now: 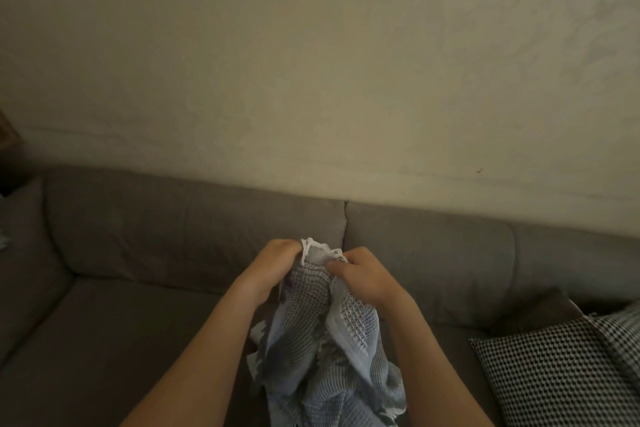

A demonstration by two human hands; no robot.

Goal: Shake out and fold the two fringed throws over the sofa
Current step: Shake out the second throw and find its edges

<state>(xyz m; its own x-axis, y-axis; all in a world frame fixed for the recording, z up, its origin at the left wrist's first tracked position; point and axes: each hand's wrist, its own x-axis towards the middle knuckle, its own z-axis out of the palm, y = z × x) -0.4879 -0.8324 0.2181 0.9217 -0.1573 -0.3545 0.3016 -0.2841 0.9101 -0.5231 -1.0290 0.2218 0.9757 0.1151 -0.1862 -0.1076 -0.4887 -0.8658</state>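
Gripped top edge of blue-grey throw [322, 329] in left hand [277, 263] and right hand [363, 274], close together above grey sofa [173, 236]; hung bunched below.

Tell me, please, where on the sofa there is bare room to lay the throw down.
The sofa seat is bare on the left, from the corner section to the throw held by the left hand and right hand. The backrest top is free too. The right end is crowded: the checked cushion lies there.
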